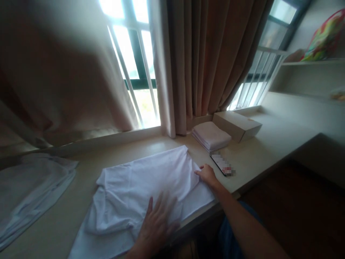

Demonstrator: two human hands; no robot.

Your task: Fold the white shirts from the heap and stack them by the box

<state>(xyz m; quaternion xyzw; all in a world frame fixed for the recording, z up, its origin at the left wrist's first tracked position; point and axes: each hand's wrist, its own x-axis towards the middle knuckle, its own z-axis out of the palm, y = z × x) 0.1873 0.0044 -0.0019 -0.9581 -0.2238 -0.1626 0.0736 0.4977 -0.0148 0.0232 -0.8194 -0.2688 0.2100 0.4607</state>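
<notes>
A white cloth point(151, 176), partly folded over itself, lies across the counter before me, with wrinkles at its left side and near edge. My left hand point(159, 217) is over its near middle part, fingers spread and somewhat blurred by motion; whether the palm presses on the fabric I cannot tell. At the cloth's right edge, my right hand point(207, 175) pinches the fabric between thumb and fingers. Just beyond that hand lies a phone point(221, 163), its screen partly pixelated.
A folded white cloth stack point(211, 136) sits behind the phone, beside a pale box point(237, 125). More loose white fabric point(32, 194) is spread at the left. Curtains point(199, 57) hang at the counter's back. The counter's front edge point(280, 158) runs along the right.
</notes>
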